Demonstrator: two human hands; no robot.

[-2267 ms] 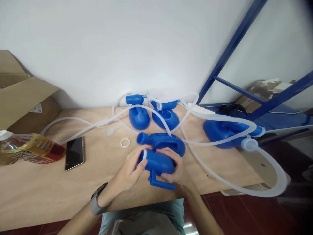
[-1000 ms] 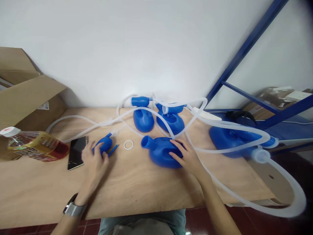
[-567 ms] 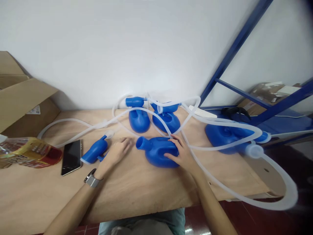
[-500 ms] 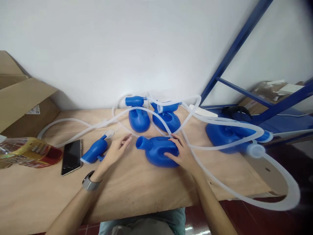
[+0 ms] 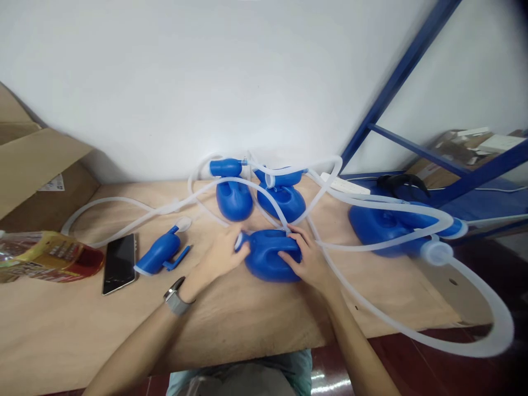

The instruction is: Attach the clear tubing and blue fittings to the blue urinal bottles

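A blue plastic container with a spout pointing left lies on the wooden table. My right hand grips its body from the right, fingers curled over it. My left hand is closed at the spout, pinching a white ring against the mouth. A small blue nozzle piece with a handle lies alone to the left of my left hand. A watch sits on my left wrist.
Two more blue containers stand at the wall, and a larger one lies at the right, all joined by looping clear tubes. A phone, a drink bottle, a cardboard box and a blue shelf frame surround them.
My left hand set the small blue nozzle piece down at the left, picked up the white ring from the table and brought it to the spout. My right hand stayed on the container.
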